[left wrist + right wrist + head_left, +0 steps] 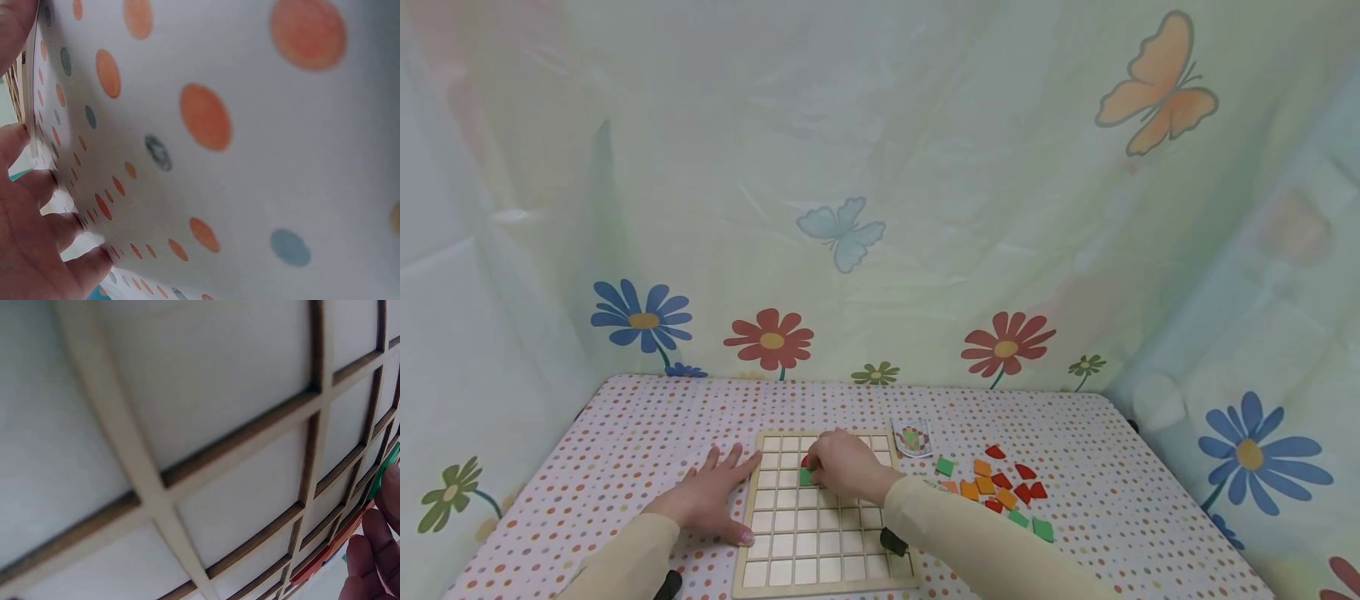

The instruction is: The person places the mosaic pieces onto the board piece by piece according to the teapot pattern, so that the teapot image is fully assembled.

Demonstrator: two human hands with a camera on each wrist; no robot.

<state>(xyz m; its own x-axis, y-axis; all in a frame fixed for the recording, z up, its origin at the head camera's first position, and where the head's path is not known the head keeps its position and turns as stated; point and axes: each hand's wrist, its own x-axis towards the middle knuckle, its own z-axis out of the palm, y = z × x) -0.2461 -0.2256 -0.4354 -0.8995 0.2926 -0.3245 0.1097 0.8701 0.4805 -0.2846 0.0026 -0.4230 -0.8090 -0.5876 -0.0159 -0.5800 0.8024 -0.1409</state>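
A wooden grid board (782, 546) lies on the dotted tablecloth. My left hand (709, 492) rests with fingers spread at its left edge, the thumb touching the frame; in the left wrist view the fingers (44, 187) lie on the cloth beside the board. My right hand (848, 467) reaches over the board's upper part, fingers bent down at the cells. By its fingertips are a green square tile (806, 477) and a partly covered red piece (805, 460). In the right wrist view the thumb is at a green piece (380, 478), above a red piece (311, 567). I cannot tell whether the fingers pinch a tile.
A small pattern card (912, 437) lies at the board's upper right corner. Loose pieces are scattered to the right: orange squares (983, 485), red pieces (1025, 472) and green ones (1042, 529). A printed curtain (925, 283) stands behind the table.
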